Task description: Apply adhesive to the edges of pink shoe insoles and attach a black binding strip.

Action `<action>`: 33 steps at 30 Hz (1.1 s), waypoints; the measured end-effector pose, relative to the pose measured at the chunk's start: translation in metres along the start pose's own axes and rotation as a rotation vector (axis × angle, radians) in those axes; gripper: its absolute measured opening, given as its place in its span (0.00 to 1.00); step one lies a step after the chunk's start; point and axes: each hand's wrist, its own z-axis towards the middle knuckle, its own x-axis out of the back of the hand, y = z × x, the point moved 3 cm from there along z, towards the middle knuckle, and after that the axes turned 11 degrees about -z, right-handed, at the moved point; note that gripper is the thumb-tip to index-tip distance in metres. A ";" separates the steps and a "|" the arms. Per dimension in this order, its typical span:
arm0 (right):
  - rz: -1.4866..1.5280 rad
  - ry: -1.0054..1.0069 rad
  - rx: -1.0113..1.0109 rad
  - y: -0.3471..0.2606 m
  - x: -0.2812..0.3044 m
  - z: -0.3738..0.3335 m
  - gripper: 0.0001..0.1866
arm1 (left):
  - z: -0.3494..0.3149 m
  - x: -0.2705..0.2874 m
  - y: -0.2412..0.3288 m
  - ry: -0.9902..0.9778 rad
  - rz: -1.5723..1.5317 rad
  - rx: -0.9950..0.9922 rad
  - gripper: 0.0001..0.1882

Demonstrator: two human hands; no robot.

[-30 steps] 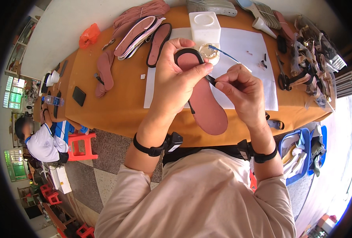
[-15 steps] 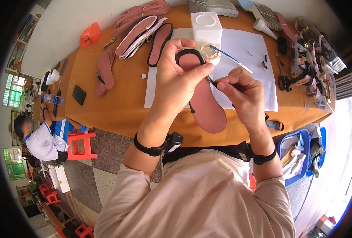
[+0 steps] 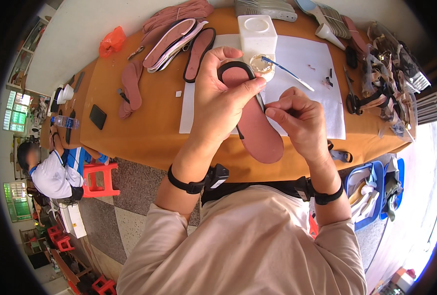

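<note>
The left hand (image 3: 218,101) grips a pink shoe insole with a black rim (image 3: 255,123) from its left edge; the fingers are curled over the heel end and the thumb is pressed across the upper face. The insole is held above the near edge of the orange table (image 3: 144,132), toe end pointing toward the person. The right hand (image 3: 297,118) is just beside the insole's right edge, fingers bunched together with thumb and forefinger pinched; what they pinch is too small to tell.

Under the hands lies a white paper sheet (image 3: 322,98). On it, beyond the insole, stands a white plastic container (image 3: 257,30) with a small round glue dish (image 3: 261,64) against it and a blue-handled brush (image 3: 287,73) resting on the dish. More pink insoles (image 3: 174,37) are stacked at the far left. Black scissors (image 3: 352,96) lie at the right
</note>
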 end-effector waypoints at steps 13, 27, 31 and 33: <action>-0.161 -0.020 0.022 -0.010 0.002 0.000 0.04 | 0.002 -0.006 -0.009 -0.005 -0.013 0.013 0.27; 0.018 0.022 -0.042 0.001 0.012 0.011 0.03 | 0.001 -0.002 -0.017 -0.044 0.032 -0.006 0.23; -0.028 0.035 0.055 0.002 0.017 0.010 0.03 | 0.003 0.004 -0.010 -0.022 0.017 0.034 0.19; -0.078 0.023 0.056 0.002 0.017 0.007 0.03 | 0.002 0.002 -0.011 -0.012 0.027 0.040 0.19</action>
